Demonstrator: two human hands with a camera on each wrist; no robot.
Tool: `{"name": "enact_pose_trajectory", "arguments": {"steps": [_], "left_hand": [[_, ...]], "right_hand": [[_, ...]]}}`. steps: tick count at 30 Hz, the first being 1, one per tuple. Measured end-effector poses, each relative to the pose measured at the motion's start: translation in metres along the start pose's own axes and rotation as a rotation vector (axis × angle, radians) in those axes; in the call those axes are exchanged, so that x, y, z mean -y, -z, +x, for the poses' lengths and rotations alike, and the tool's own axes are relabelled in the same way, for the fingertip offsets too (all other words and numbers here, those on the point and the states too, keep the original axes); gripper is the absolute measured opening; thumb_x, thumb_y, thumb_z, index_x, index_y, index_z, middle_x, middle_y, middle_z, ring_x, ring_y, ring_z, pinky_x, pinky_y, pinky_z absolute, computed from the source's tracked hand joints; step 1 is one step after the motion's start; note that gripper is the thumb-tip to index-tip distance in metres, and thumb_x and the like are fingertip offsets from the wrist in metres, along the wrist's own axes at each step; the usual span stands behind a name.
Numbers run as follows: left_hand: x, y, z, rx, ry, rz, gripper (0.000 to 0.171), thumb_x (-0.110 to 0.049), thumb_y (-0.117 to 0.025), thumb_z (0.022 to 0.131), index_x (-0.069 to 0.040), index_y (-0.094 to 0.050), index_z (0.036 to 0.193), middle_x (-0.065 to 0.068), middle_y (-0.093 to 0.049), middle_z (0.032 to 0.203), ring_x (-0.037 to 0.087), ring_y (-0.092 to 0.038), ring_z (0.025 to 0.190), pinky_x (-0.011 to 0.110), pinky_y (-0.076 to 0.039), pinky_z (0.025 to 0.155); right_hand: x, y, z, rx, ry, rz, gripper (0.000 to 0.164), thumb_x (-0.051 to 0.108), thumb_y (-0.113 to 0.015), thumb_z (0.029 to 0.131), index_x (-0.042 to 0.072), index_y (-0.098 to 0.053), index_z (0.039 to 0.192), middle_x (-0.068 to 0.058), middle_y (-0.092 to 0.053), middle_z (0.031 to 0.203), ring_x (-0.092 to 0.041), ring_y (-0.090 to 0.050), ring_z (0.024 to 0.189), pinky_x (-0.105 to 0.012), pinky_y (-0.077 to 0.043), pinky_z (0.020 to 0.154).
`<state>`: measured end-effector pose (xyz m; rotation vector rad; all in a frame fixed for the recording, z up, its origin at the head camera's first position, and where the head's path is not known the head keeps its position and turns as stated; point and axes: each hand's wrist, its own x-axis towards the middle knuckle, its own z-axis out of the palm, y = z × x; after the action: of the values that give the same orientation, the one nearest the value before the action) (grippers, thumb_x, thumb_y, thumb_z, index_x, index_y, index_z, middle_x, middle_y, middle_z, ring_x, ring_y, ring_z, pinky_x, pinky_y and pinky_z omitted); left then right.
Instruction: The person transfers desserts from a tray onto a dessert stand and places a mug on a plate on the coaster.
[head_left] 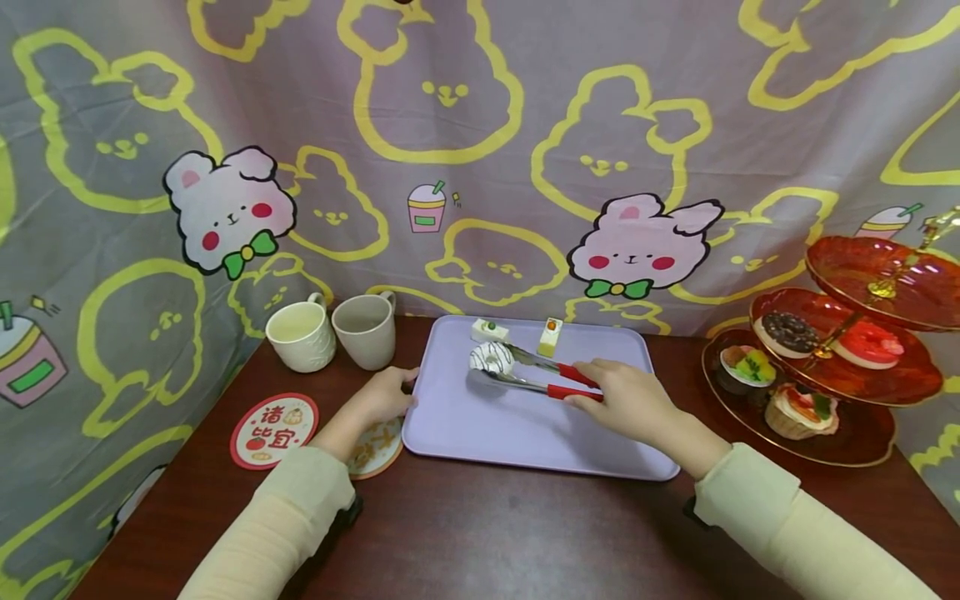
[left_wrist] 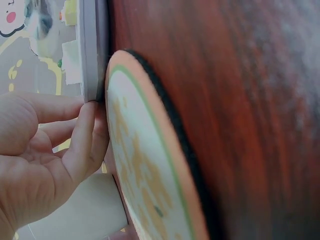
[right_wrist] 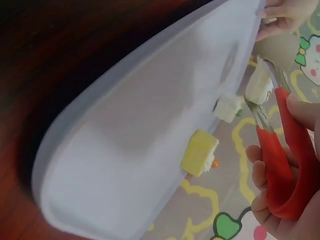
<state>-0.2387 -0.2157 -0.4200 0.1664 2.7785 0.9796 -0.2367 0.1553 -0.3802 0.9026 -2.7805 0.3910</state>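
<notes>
My left hand (head_left: 384, 395) pinches the left edge of a lilac tray (head_left: 465, 433); in the left wrist view the thumb and fingers (left_wrist: 87, 127) meet at its rim. With my right hand (head_left: 626, 398) I grip red-handled metal tongs (head_left: 566, 392). Between the tong tips sits a white donut (head_left: 491, 357) with dark icing stripes, held up over the tray's left half in the right wrist view. Behind it on the tray lie a small white cake piece (head_left: 489, 330) with a green topping and a yellow cake slice (head_left: 551, 337) with an orange topping.
Two mugs, one cream (head_left: 302, 337) and one grey (head_left: 365, 332), stand at the back left. A red-rimmed coaster (head_left: 273, 431) lies near them; another coaster (head_left: 377, 450) is partly under my left wrist. At right stands a red tiered stand (head_left: 911, 375) bearing donuts and cupcakes.
</notes>
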Motion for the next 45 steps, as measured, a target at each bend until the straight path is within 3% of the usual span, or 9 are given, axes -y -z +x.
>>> {"name": "enact_pose_trajectory", "arguments": {"steps": [19, 28, 34, 45], "left_hand": [[-0.001, 0.0, 0.0, 0.003, 0.01, 0.0, 0.059, 0.005, -0.063, 0.089, 0.013, -0.047, 0.145, 0.028, -0.067, 0.114, 0.018, -0.064, 0.065, 0.027, -0.052, 0.063], [-0.001, 0.0, 0.0, 0.002, 0.005, -0.013, 0.059, 0.006, -0.062, 0.089, 0.012, -0.047, 0.145, 0.029, -0.066, 0.117, 0.017, -0.063, 0.065, 0.027, -0.052, 0.063], [-0.001, -0.001, -0.001, 0.006, 0.002, -0.017, 0.058, 0.007, -0.062, 0.088, 0.013, -0.047, 0.145, 0.031, -0.064, 0.121, 0.018, -0.065, 0.067, 0.028, -0.054, 0.064], [0.0, 0.0, 0.002, 0.021, 0.023, -0.028, 0.059, 0.006, -0.062, 0.09, 0.012, -0.046, 0.146, 0.032, -0.061, 0.128, 0.021, -0.067, 0.072, 0.03, -0.055, 0.067]], "right_hand": [[-0.018, 0.038, -0.041, -0.047, -0.038, -0.031, 0.056, 0.04, -0.08, 0.087, 0.002, -0.072, 0.127, -0.019, -0.072, 0.117, -0.034, -0.069, 0.1, -0.053, -0.056, 0.078], [-0.024, 0.057, -0.063, -0.037, -0.105, -0.039, 0.061, 0.046, -0.081, 0.085, 0.002, -0.073, 0.125, -0.023, -0.07, 0.118, -0.038, -0.068, 0.1, -0.057, -0.054, 0.079], [-0.03, 0.075, -0.077, -0.021, -0.152, -0.053, 0.065, 0.047, -0.08, 0.085, 0.002, -0.07, 0.129, -0.029, -0.065, 0.125, -0.048, -0.063, 0.112, -0.066, -0.05, 0.088], [-0.048, 0.105, -0.1, -0.035, -0.244, -0.102, 0.073, 0.05, -0.082, 0.083, -0.002, -0.067, 0.131, -0.031, -0.063, 0.127, -0.05, -0.062, 0.108, -0.068, -0.048, 0.08]]}}
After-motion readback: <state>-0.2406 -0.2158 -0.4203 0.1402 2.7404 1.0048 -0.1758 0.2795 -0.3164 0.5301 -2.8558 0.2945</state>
